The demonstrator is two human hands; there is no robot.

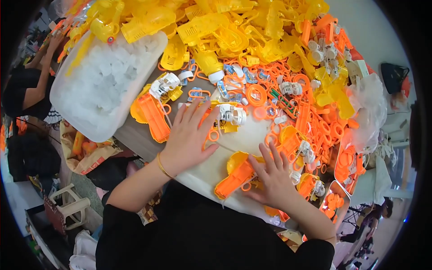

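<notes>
My left hand (185,140) is open with its fingers spread, over a part-built toy with a white mechanism (232,114); its palm hides some of it. Left of that hand lies another toy piece with an orange handle (154,116), a yellow shell and white works. My right hand (275,181) is also open, fingers stretched out, beside a yellow and orange toy shell (236,174). I cannot tell whether its thumb touches the shell. Just beyond the right fingers sits another orange and yellow toy piece (290,139) with a white mechanism.
A white tub (105,131) of clear plastic bits stands at the left. Yellow shells (225,33) are heaped along the far side. Loose orange rings and parts (321,135) cover the right, near a clear plastic bag (369,108). A person in black (27,90) works at far left.
</notes>
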